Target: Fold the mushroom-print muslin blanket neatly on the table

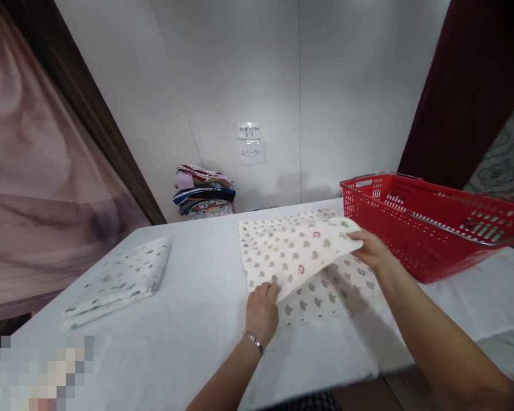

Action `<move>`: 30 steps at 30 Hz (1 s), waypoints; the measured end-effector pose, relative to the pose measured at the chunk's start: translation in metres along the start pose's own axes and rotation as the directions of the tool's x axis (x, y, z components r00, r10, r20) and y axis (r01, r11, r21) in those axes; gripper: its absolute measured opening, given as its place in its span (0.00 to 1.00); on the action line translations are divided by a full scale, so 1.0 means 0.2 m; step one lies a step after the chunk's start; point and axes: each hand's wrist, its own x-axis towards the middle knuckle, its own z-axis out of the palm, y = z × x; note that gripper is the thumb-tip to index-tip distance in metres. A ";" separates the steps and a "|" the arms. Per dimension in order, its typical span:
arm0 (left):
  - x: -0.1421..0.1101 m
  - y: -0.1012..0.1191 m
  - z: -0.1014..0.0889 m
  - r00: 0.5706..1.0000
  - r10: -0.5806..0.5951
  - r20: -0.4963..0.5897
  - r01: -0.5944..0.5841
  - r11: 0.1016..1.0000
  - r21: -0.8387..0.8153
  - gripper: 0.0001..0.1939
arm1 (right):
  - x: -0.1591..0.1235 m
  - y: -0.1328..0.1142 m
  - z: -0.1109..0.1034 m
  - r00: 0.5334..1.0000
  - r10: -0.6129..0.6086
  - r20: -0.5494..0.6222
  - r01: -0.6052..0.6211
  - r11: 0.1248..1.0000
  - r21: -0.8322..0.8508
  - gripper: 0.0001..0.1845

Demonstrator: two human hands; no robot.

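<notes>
A white cloth with a mushroom print (295,245) lies partly folded over itself on the white-covered table (197,285). My left hand (263,308), with a bracelet at the wrist, is closed on the near left edge of its upper layer. At the cloth's right corner my right hand (368,248) pinches the same layer and holds it raised, so the layer slopes up to the right. Beneath it the lower layer shows the same print, flat on the table.
A folded white printed cloth (124,274) lies at the table's left. On the right stands a red plastic basket (411,228) with metal handles. Stacked folded fabrics (204,194) sit behind the table by the wall, near paper labels (252,152). A pink curtain (47,171) hangs left.
</notes>
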 end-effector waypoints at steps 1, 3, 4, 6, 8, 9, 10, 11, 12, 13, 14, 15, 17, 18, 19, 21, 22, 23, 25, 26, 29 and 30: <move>-0.02 0.00 0.00 1.000 -0.006 0.016 0.006 1.000 -0.002 0.26 | -0.01 -0.04 -0.08 0.999 -0.021 -0.035 0.020 1.000 -0.018 0.18; -0.08 0.00 0.02 0.999 -0.006 0.047 0.006 1.000 -0.011 0.23 | -0.05 -0.05 -0.26 0.990 0.027 -0.137 -0.041 0.994 -0.097 0.18; -0.11 0.00 0.04 0.998 0.001 0.058 0.000 1.000 -0.016 0.22 | -0.07 -0.02 -0.35 0.979 0.073 -0.192 -0.101 0.985 -0.139 0.17; -0.16 0.00 0.07 0.998 0.012 0.066 -0.011 1.000 -0.019 0.20 | -0.12 0.08 -0.50 0.950 0.150 -0.273 -0.207 0.959 -0.193 0.16; -0.20 -0.01 0.09 0.998 0.016 0.056 -0.015 1.000 -0.019 0.18 | -0.18 0.18 -0.61 0.940 0.184 -0.287 -0.249 0.945 -0.210 0.15; -0.21 -0.02 0.10 0.999 0.017 0.045 -0.016 1.000 -0.019 0.18 | -0.20 0.22 -0.64 0.940 0.189 -0.284 -0.254 0.943 -0.214 0.14; -0.21 -0.03 0.10 0.999 0.015 0.031 -0.014 1.000 -0.019 0.18 | -0.22 0.25 -0.66 0.941 0.188 -0.281 -0.253 0.943 -0.217 0.13; -0.22 -0.04 0.10 1.000 0.013 0.019 -0.013 1.000 -0.022 0.18 | -0.22 0.27 -0.66 0.940 0.187 -0.284 -0.255 0.940 -0.227 0.11; -0.22 -0.05 0.11 1.000 0.012 0.010 -0.012 1.000 -0.026 0.17 | -0.22 0.28 -0.64 0.938 0.189 -0.291 -0.263 0.934 -0.241 0.10; -0.21 -0.06 0.10 1.000 0.014 0.003 -0.014 0.999 -0.031 0.17 | -0.21 0.27 -0.61 0.935 0.194 -0.297 -0.274 0.927 -0.257 0.09; -0.21 -0.06 0.10 1.000 0.018 -0.003 -0.018 0.999 -0.038 0.16 | -0.19 0.25 -0.57 0.934 0.196 -0.298 -0.280 0.920 -0.275 0.09; -0.20 -0.07 0.10 1.000 0.025 -0.011 -0.025 0.999 -0.046 0.15 | -0.15 0.21 -0.52 0.937 0.191 -0.294 -0.277 0.916 -0.290 0.09; -0.18 -0.06 0.09 0.997 0.052 -0.048 -0.055 0.997 -0.059 0.13 | -0.05 0.08 -0.41 0.948 0.150 -0.282 -0.235 0.925 -0.299 0.13; -0.17 -0.05 0.08 0.995 0.072 -0.075 -0.077 0.995 -0.062 0.13 | 0.00 0.00 -0.35 0.955 0.113 -0.276 -0.197 0.933 -0.301 0.13; -0.15 -0.04 0.08 0.990 0.092 -0.103 -0.098 0.993 -0.062 0.13 | 0.05 -0.09 -0.30 0.964 0.069 -0.257 -0.148 0.943 -0.299 0.13; -0.10 0.00 0.05 0.982 0.121 -0.148 -0.130 0.990 -0.052 0.12 | 0.12 -0.29 -0.23 0.977 -0.056 -0.204 -0.003 0.960 -0.281 0.11; -0.08 0.03 0.04 0.979 0.126 -0.161 -0.135 0.990 -0.045 0.12 | 0.14 -0.37 -0.22 0.972 -0.194 -0.130 0.154 0.952 -0.264 0.10; -0.06 0.05 0.03 0.977 0.127 -0.169 -0.136 0.990 -0.040 0.12 | 0.14 -0.43 -0.22 0.954 -0.284 -0.093 0.252 0.932 -0.260 0.10; -0.04 0.10 0.03 0.977 0.129 -0.170 -0.137 0.990 -0.039 0.12 | 0.12 -0.47 -0.27 0.937 -0.329 -0.114 0.271 0.895 -0.355 0.10; -0.03 0.11 0.03 0.977 0.134 -0.163 -0.143 0.989 -0.044 0.12 | 0.09 -0.44 -0.32 0.940 -0.292 -0.173 0.195 0.881 -0.431 0.10; -0.05 0.13 0.08 0.980 0.160 -0.116 -0.169 0.983 -0.071 0.12 | 0.01 -0.25 -0.50 0.909 -0.162 -0.384 -0.096 0.814 -0.573 0.08; -0.06 0.13 0.09 0.981 0.170 -0.090 -0.177 0.981 -0.080 0.12 | -0.02 -0.17 -0.56 0.892 -0.141 -0.429 -0.157 0.794 -0.587 0.08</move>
